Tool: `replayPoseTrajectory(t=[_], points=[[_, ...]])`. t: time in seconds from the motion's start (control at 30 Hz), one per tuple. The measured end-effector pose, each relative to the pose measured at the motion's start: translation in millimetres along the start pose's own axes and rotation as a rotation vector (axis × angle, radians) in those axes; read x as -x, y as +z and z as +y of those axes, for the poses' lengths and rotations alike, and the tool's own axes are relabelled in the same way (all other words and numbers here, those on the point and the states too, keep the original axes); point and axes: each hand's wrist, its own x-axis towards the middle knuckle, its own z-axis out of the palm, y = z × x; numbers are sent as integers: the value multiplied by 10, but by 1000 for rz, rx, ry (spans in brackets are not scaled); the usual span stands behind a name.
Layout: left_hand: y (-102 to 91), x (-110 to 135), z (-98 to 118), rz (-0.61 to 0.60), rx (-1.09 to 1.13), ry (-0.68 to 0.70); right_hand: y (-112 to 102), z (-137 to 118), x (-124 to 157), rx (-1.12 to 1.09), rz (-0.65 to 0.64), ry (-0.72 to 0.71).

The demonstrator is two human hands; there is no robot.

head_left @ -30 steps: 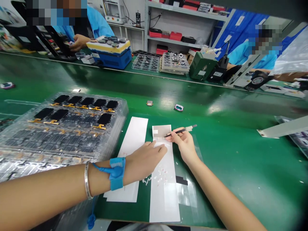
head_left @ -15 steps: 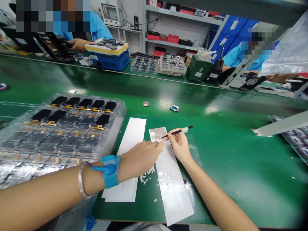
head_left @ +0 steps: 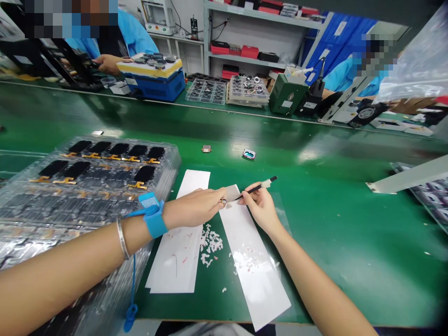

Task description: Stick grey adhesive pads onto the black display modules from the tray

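My right hand [head_left: 261, 205] is closed around slim black tweezers [head_left: 255, 187] with pale tape wrapped near the back end. Their tip points left, over the top of a long white sheet [head_left: 241, 228] with a grey patch [head_left: 231, 192]. My left hand [head_left: 199, 205] comes in from the left, its fingers pressed together at that sheet's upper left edge. A small dark-edged part [head_left: 223, 201] shows at its fingertips, too small to name. A blue wrist strap [head_left: 154, 217] and a bangle are on my left arm. Another white sheet [head_left: 175, 261] lies partly beneath it.
Small white scraps [head_left: 211, 240] lie between the sheets. Stacked clear trays [head_left: 171, 161] with black screens stand left. Behind the sheets lie a small square part [head_left: 206, 149] and a watch-like case [head_left: 249, 154]. A metal post [head_left: 413, 179] juts in right. Two co-workers sit across the bench.
My left hand has moved up and left, uncovering more scraps and the left sheet. The right sheet's lower end has swung right. The tweezers stay near its top.
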Motion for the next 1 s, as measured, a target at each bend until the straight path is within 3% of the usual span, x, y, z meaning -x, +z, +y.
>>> replayPoseTrajectory(t=[0.17, 0.4, 0.57, 0.67, 0.73, 0.87, 1.0], points=[[18, 12, -3, 9, 43, 4, 25, 10, -20, -6, -24, 19], [62, -19, -12, 114, 118, 43, 106, -57, 37, -112, -50, 40], [-12, -77, -74, 226, 255, 9, 44, -273, 125, -203, 67, 7], [-45, -45, 15, 328, 397, -14, 26, -458, 247, -266, 154, -40], [-16, 32, 143, 331, 550, -20, 58, -571, 365, -321, 185, -73], [164, 253, 418, 281, 1054, -92, 183, -699, 627, -377, 207, -84], [363, 393, 538, 298, 1253, -93, 288, -689, 810, -371, 217, -148]])
